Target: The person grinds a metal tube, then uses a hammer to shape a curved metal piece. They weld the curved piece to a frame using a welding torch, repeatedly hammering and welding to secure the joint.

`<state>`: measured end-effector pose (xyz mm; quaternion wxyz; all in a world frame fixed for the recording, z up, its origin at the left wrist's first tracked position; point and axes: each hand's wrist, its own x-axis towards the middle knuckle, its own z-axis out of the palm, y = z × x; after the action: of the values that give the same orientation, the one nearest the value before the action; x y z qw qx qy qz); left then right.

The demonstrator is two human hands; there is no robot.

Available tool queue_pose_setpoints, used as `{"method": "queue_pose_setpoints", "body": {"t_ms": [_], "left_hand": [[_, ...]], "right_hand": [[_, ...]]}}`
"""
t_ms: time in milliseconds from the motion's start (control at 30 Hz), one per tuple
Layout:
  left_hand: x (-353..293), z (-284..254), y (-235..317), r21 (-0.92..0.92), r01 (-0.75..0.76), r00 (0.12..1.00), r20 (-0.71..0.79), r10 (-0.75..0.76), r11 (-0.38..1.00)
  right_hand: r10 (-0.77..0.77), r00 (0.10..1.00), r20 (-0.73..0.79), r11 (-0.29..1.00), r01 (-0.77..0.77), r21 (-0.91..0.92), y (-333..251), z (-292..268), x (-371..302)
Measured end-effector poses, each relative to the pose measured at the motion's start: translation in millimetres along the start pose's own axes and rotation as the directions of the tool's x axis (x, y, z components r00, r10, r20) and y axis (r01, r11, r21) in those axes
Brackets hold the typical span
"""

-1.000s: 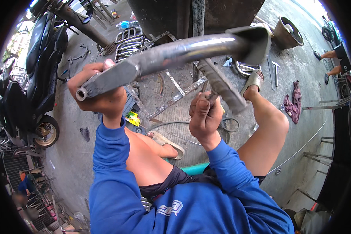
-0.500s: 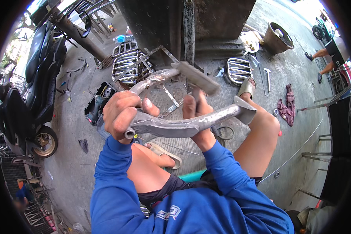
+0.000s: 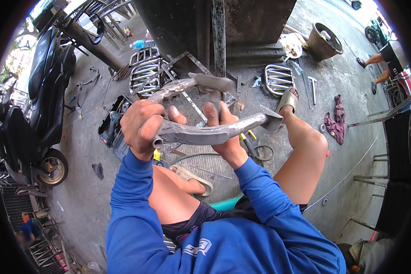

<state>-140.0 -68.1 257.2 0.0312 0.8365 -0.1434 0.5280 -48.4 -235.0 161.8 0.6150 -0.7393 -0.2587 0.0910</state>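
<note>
A grey U-shaped bracket of bent metal tube (image 3: 201, 135) is raised before me, its paint worn in patches. A flat flange (image 3: 272, 119) caps the near tube, and an open round pipe end shows at its left. My left hand (image 3: 145, 123) is closed round the bracket's left part, with the thumb pointing inward. Inside the U, my right hand (image 3: 226, 137) is partly covered by the near tube. Its fingers are closed on a blurred, hammer-like tool (image 3: 216, 83), whose head overlaps the far tube's end. Whether they touch I cannot tell.
Chromed racks (image 3: 145, 73) and another rack (image 3: 279, 81) lie on the concrete floor. A cordless drill (image 3: 109, 130) rests in a case. A real hammer (image 3: 312, 91), a bucket (image 3: 324, 42), a purple rag (image 3: 337, 121) and a cable (image 3: 266, 153) surround me. A motorcycle (image 3: 50, 96) stands left.
The bracket has shifted a little up and to the left with my left hand. The hammer-like tool in my right hand has swung left, its head now nearly level.
</note>
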Motion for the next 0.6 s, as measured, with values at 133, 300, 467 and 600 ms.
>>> {"method": "queue_pose_setpoints", "body": {"t_ms": [133,300,467,600], "left_hand": [[-15.5,12.7,-17.9,-0.063,0.064,0.973,-0.217,-0.076,0.996],[-31.6,23.0,-83.7,-0.044,0.183,0.946,-0.265,-0.188,0.982],[-35.9,13.1,-159.5,0.092,0.453,0.763,-0.554,-0.332,0.887],[-35.4,4.7,-184.1,-0.507,0.599,0.216,-0.644,-0.734,0.620]], "right_hand": [[-0.287,0.957,0.046,0.950,0.290,-0.114,10.0,6.0,0.1],[0.064,0.993,0.100,0.996,-0.069,0.051,31.5,-3.5,-30.3],[0.401,0.831,0.385,0.859,-0.194,-0.474,128.2,-49.6,-51.9],[0.611,0.747,0.262,0.507,-0.115,-0.855,243.8,-35.7,-100.2]]}}
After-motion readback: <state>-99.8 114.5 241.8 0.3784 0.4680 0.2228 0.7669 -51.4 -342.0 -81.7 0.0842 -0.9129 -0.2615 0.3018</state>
